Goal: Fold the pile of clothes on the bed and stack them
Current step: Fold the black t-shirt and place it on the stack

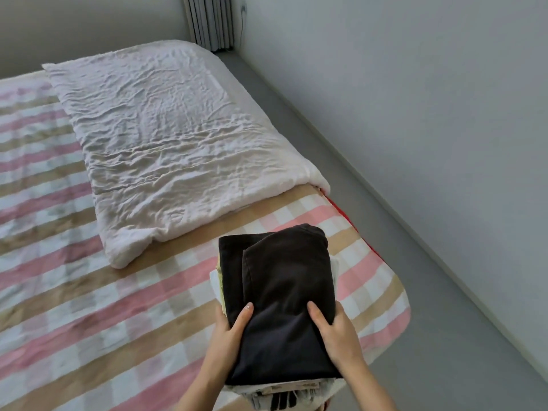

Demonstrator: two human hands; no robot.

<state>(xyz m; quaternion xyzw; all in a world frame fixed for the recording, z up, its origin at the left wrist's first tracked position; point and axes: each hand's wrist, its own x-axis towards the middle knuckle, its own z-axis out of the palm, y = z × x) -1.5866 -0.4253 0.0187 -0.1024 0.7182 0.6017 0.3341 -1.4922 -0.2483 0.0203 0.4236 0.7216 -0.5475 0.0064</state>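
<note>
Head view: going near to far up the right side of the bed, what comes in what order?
left hand and right hand, both holding the stack of clothes → white quilt → grey curtain in the far corner

Soft, even daylight, dim-ish; faint shadows; no glare; wide-angle bend at edges; slight blur.
</note>
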